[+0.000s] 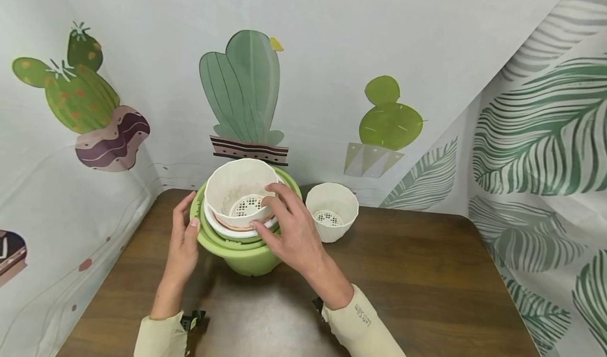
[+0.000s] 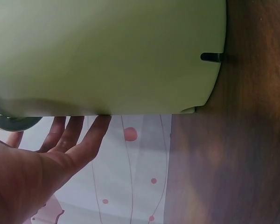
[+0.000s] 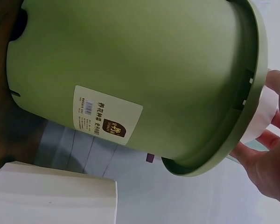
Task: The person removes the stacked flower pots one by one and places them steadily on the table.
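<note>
A large green flower pot (image 1: 251,262) stands on the table with several smaller pots nested in it, among them a white rim (image 1: 223,232) and a terracotta-coloured edge. Topmost is a white flower pot (image 1: 237,180) with a perforated base, sticking up above the green rim. My left hand (image 1: 182,235) holds the green pot's rim at its left side, thumb over the edge and fingers along the outer wall. With my right hand (image 1: 296,233) I pinch the near right wall of the white pot, fingers inside it and thumb outside. The green wall carries a paper label (image 3: 107,114).
Another white pot (image 1: 333,209) with a perforated base stands on the wooden table (image 1: 417,272), just right of the green pot. A cloth backdrop (image 1: 322,56) printed with cacti and leaves hangs close behind the table and along both sides.
</note>
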Tool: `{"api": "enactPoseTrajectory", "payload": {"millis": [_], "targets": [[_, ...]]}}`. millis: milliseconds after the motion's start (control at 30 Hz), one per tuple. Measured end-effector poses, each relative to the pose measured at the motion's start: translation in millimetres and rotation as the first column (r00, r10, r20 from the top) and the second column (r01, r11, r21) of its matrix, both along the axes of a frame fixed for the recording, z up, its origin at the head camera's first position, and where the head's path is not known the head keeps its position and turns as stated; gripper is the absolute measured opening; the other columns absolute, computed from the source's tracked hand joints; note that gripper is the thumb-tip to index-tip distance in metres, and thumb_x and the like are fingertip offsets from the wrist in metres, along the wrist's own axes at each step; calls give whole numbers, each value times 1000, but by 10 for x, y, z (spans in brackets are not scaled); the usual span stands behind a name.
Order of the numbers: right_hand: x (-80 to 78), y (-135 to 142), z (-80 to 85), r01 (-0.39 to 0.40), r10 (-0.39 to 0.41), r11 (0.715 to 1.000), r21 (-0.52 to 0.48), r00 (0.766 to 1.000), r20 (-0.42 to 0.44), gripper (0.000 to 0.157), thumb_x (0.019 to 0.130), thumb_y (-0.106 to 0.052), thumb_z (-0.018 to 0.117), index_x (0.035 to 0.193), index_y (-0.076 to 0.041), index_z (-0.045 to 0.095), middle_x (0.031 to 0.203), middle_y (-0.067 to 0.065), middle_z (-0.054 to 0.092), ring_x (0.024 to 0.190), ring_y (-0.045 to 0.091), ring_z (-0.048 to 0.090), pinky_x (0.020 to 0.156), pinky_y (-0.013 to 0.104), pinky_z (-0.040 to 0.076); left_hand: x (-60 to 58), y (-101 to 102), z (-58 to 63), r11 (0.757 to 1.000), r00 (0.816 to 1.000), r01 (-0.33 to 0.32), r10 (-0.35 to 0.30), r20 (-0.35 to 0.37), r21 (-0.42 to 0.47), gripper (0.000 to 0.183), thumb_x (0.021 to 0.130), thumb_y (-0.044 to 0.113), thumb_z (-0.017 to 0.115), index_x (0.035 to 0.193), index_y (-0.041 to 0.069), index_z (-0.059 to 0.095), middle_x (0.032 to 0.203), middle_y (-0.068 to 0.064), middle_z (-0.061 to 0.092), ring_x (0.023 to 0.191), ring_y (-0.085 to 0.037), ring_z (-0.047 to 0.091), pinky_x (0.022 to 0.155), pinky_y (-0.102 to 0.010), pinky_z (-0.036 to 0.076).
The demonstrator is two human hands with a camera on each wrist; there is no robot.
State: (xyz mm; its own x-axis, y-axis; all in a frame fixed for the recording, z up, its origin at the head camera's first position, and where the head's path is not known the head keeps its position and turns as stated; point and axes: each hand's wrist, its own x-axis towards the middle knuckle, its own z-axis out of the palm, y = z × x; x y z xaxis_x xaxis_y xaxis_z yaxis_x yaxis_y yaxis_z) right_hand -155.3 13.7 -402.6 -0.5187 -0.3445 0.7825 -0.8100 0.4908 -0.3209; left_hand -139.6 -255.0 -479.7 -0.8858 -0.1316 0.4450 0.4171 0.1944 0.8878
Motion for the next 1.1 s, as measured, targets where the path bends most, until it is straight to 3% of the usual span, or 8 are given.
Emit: {"api": "enactPoseTrajectory", "payload": {"millis": [1100], "targets": [[-4,-4,65,-31,27,994,-109,999,-37,36,89,-21,87,112,-5,64,135,15,58,119,28,61,101,38,52,-14,8,1,1000,1000,2,-2,-16,-3,55,111,12,38,165,15,34,157,-6,42,136,-18,44,106,-17,38]]}}
